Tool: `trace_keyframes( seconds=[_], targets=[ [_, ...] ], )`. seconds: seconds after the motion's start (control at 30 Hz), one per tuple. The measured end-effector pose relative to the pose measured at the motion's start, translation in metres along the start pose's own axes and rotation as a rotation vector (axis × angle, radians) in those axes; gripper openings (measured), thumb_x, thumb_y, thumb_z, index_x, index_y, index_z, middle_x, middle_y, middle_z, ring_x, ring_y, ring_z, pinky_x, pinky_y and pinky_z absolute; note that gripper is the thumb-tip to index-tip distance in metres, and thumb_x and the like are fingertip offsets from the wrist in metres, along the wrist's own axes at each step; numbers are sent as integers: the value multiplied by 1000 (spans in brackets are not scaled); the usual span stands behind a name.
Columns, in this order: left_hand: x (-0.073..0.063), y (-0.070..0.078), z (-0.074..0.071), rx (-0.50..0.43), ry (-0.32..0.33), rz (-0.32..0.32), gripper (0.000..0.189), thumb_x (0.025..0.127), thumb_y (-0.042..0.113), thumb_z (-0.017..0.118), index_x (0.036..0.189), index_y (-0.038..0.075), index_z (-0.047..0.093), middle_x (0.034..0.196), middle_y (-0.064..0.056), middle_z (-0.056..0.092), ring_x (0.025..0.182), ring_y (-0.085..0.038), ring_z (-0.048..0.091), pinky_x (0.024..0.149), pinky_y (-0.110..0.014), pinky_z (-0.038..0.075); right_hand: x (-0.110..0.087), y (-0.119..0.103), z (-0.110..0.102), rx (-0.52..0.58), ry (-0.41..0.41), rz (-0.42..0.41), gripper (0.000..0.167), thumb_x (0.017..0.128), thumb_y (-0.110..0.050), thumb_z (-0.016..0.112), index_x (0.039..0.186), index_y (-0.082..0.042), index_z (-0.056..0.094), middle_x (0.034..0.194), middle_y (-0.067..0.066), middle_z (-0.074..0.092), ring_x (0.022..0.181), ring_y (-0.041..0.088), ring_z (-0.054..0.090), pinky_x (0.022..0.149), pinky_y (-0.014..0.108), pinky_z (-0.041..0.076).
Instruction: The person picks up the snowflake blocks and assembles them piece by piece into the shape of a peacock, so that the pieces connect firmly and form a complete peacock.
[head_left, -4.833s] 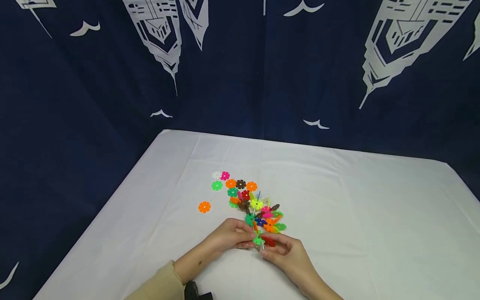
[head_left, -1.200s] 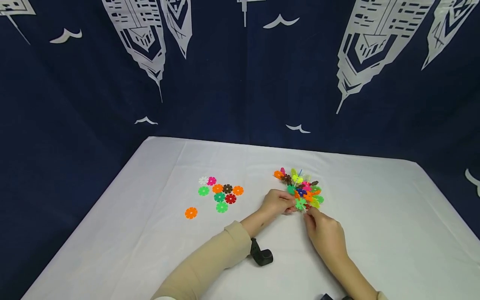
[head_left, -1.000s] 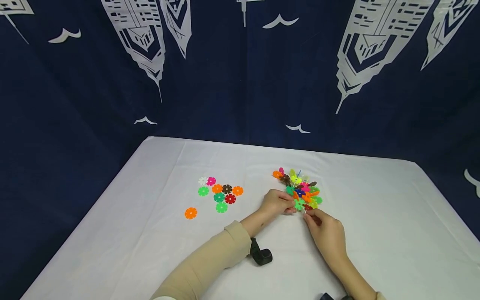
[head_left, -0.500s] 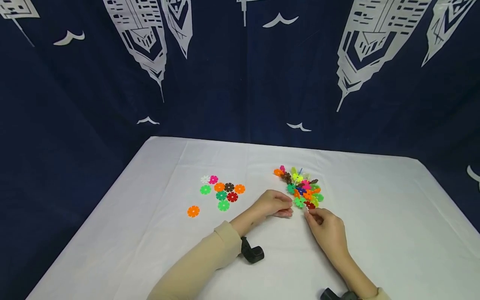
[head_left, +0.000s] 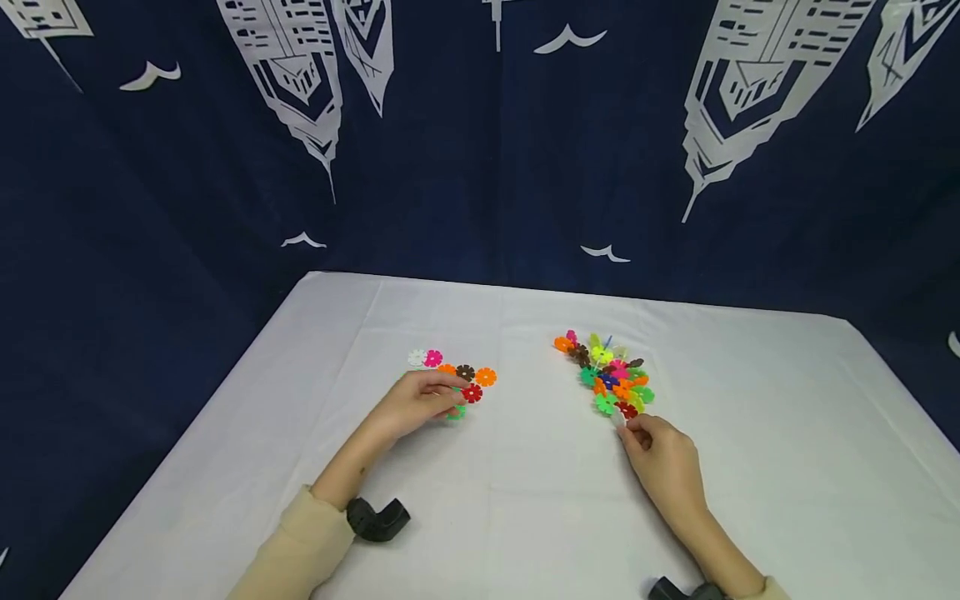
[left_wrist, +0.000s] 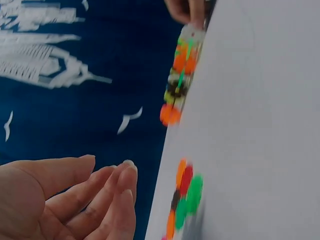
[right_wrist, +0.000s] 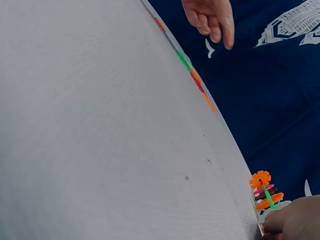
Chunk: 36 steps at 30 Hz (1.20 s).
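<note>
A joined cluster of colourful plastic flower-shaped interlocking discs point(head_left: 609, 379) lies right of the table's middle. At its near end my right hand point(head_left: 667, 462) pinches a whitish disc point(head_left: 618, 419) between thumb and fingers; the left wrist view shows this white disc point(left_wrist: 192, 34) at the cluster's end. Over the loose discs on the left hovers my left hand point(head_left: 416, 406), fingers loosely bent, with nothing between thumb and fingertips in the left wrist view. Just beyond its fingertips are a red disc point(head_left: 472, 393) and a green one point(head_left: 456, 412). The hand covers some loose discs.
Orange point(head_left: 486, 377), dark brown point(head_left: 465, 372), pink point(head_left: 433, 358) and white point(head_left: 417, 358) discs lie flat around the left hand. A white cloth point(head_left: 540, 517) covers the table, and a dark blue printed curtain point(head_left: 480, 167) hangs behind it.
The cluster was shifted right, away from the loose discs. Since then my left hand has let go of it and moved left over the loose discs. The right hand has stayed at the cluster.
</note>
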<state>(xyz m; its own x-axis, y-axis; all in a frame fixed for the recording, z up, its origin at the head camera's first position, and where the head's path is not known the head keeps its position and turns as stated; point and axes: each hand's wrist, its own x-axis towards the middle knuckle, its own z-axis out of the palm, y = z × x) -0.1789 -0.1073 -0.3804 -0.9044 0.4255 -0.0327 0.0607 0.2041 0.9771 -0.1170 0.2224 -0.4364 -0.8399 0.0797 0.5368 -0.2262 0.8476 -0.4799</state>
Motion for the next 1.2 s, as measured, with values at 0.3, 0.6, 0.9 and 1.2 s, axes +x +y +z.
trace_keyframes(
  seconds=[0.3, 0.6, 0.9, 1.2],
  targets=[
    [-26, -14, -54, 206, 204, -19, 27, 89, 6, 62, 113, -6, 62, 93, -16, 65, 83, -30, 62, 71, -36, 52, 2, 0, -11, -36, -34, -4, 8, 76, 0, 74, 80, 2, 68, 60, -1, 52, 51, 13, 43, 44, 25, 36],
    [2, -39, -58, 330, 303, 74, 28, 83, 4, 69, 110, -1, 65, 93, -8, 64, 76, -19, 57, 65, -26, 48, 21, -38, -20, 63, -92, -67, 8, 79, 0, 71, 87, -3, 70, 65, -2, 57, 56, 13, 49, 48, 25, 41],
    [46, -48, -68, 553, 405, -73, 39, 79, 14, 76, 113, -1, 64, 96, -14, 55, 87, -27, 50, 76, -35, 45, 68, -82, 80, 333, -448, 2, 23, 84, -9, 70, 105, -1, 67, 88, 6, 61, 73, 18, 55, 66, 30, 47],
    [53, -46, -68, 550, 387, -49, 28, 76, 10, 78, 95, 3, 59, 79, -6, 52, 72, -22, 47, 63, -29, 40, 92, -95, 110, 169, -463, -21, 24, 76, -14, 78, 96, -9, 68, 84, 4, 54, 78, 20, 53, 67, 35, 45]
  ],
)
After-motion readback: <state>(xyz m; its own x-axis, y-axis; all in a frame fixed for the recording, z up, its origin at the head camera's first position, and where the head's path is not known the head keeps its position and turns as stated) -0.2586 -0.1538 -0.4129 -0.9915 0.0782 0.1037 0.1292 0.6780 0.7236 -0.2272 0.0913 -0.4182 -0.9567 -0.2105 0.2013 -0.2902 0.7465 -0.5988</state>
